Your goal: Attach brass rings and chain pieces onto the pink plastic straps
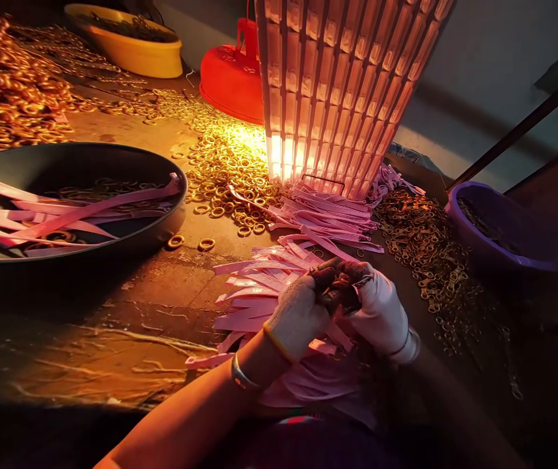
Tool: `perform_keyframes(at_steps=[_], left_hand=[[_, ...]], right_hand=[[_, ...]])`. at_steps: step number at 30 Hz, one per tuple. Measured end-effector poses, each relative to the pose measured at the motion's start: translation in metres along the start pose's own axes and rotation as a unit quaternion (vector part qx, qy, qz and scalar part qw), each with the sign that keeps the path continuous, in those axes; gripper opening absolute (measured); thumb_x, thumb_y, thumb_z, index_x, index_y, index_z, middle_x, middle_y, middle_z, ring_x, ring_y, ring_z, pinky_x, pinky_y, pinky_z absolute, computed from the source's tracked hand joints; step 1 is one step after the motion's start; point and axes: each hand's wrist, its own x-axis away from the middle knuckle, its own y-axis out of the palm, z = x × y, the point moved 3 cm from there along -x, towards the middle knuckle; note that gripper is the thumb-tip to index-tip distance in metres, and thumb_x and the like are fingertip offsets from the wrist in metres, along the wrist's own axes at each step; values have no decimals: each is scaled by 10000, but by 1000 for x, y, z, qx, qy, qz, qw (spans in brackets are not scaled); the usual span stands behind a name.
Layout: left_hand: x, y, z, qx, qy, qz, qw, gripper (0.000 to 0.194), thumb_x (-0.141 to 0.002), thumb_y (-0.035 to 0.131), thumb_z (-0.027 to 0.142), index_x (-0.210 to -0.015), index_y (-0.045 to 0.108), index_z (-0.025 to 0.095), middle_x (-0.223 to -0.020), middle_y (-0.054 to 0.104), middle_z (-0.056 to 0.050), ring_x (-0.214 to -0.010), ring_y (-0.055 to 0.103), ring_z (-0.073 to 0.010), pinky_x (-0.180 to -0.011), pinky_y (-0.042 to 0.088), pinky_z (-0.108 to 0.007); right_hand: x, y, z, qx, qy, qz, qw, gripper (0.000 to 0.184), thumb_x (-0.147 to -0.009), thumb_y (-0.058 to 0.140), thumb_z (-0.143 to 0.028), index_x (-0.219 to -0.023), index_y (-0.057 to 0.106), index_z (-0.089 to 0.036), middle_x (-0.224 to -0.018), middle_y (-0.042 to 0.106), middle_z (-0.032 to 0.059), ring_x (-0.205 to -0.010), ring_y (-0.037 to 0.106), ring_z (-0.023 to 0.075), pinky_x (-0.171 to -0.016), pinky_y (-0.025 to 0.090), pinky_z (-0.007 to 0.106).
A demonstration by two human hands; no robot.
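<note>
My left hand (pixel 303 312), in a pale knitted glove with dark, soiled fingertips, is closed and meets my right hand (pixel 379 309) above the table. The right hand, in a white glove with dark fingers, is closed too. Whatever lies between the fingertips is dark and too small to make out. Under and around both hands spreads a heap of pink strips (pixel 247 303). Just beyond them is a second bunch of pink strips (pixel 327 218). Many metal rings (pixel 239 159) are piled past the hands to the left, with a few loose ones nearer.
A dark bowl (pixel 174 225) with pink strips and rings stands left. Small metal clasps (pixel 420 244) lie right, beside a purple basin (pixel 484 244). A red lamp (pixel 230 81) glows beside an upright ribbed panel (pixel 337 85). Behind are a yellow tub (pixel 142 55) and heaped chains (pixel 10 78).
</note>
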Motion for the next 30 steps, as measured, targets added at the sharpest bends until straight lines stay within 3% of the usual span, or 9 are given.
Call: perform_keyframes(at_steps=[6,11,14,18,23,25,27,29,30], left_hand=[[17,-4,11,-141,8,-60,988,169,-843,720,309,-925,697,163,-670,595,7,-553,504,-94,-472,368,-182],[21,-4,10,-254,50,-54,964,298,-848,730,386,-735,564,166,-599,476,52,-503,374,-53,-448,297,-162],[17,-3,7,-199,-14,-65,978,290,-870,666,377,-718,505,189,-516,421,67,-416,342,-53,-390,251,-171],[13,5,7,-95,-127,-80,984,301,-788,691,399,-733,452,224,-437,350,97,-323,241,-53,-314,174,-176],[2,28,11,-95,-163,-120,975,320,-734,717,401,-754,453,222,-463,354,102,-346,235,-40,-326,210,-158],[-14,40,17,-171,-134,-161,963,298,-803,655,454,-771,475,220,-488,366,91,-350,263,-51,-334,238,-178],[-41,51,26,-349,-64,-199,914,304,-911,509,491,-815,544,204,-508,419,62,-358,324,-69,-360,287,-204],[-78,61,33,-579,29,-205,788,394,-982,396,456,-872,644,170,-550,527,14,-409,435,-87,-415,343,-218],[-96,66,33,-627,45,-206,750,353,-963,473,422,-878,685,153,-593,591,-11,-462,499,-97,-447,360,-222]], right_hand=[[1,-11,11,-116,85,21,989,438,-836,574,-139,-1268,572,-209,-1117,731,72,-927,704,186,-833,582,305],[14,-7,6,-1,83,-36,996,409,-803,550,-172,-1208,609,-167,-1077,715,128,-927,676,247,-828,552,372],[19,-2,-2,130,71,-56,987,122,-800,567,-245,-863,647,-178,-799,673,97,-727,617,230,-672,466,345],[21,-3,-5,211,61,-28,975,177,-759,627,-352,-702,588,-190,-667,617,87,-624,549,204,-590,331,328],[26,-12,23,-7,196,-161,967,93,-825,593,-256,-753,588,-197,-674,648,35,-570,491,147,-551,315,269],[31,-20,41,-106,227,-145,957,99,-837,594,-253,-751,587,-205,-677,649,18,-585,481,140,-565,352,256],[37,-30,66,-151,262,-32,953,108,-836,604,-289,-770,599,-203,-686,636,12,-615,476,142,-603,388,263],[46,-37,95,-165,307,114,930,147,-829,585,-341,-794,609,-200,-691,610,5,-636,472,144,-626,411,272],[51,-38,109,-170,327,166,915,176,-828,564,-366,-809,613,-198,-697,602,4,-642,476,146,-630,422,276]])
